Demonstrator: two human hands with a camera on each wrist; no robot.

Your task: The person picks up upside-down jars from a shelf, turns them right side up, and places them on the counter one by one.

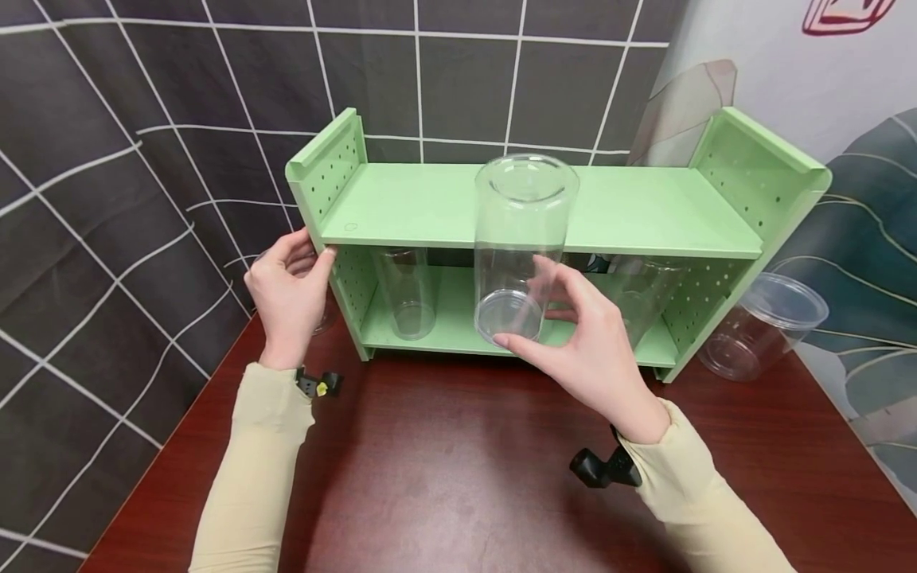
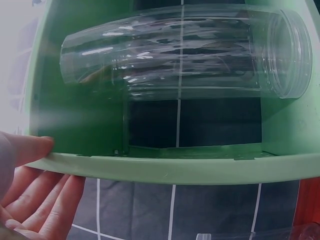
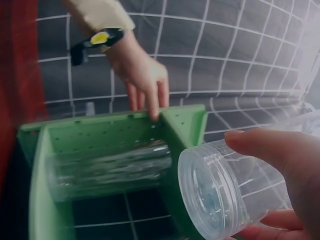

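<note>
My right hand [image 1: 583, 342] grips a tall clear plastic jar [image 1: 523, 215] low on its side. The jar is held upright in front of the green two-tier shelf [image 1: 408, 199], overlapping its middle in the head view. At the shelf's left side panel, my left hand [image 1: 286, 298] pinches the front edge, thumb on the inner side and fingers outside, as the left wrist view also shows. Beside that panel, another clear jar [image 1: 407, 294] stands on the lower tier. A further clear jar [image 1: 652, 290] is at the lower tier's right end, partly hidden by my right hand.
A wide clear container [image 1: 762, 326] stands on the dark red table [image 1: 430, 469] to the shelf's right. Behind my left hand, part of a clear object [image 1: 325, 314] shows outside the shelf. A dark wall covering with white grid lines [image 1: 466, 87] rises behind and left.
</note>
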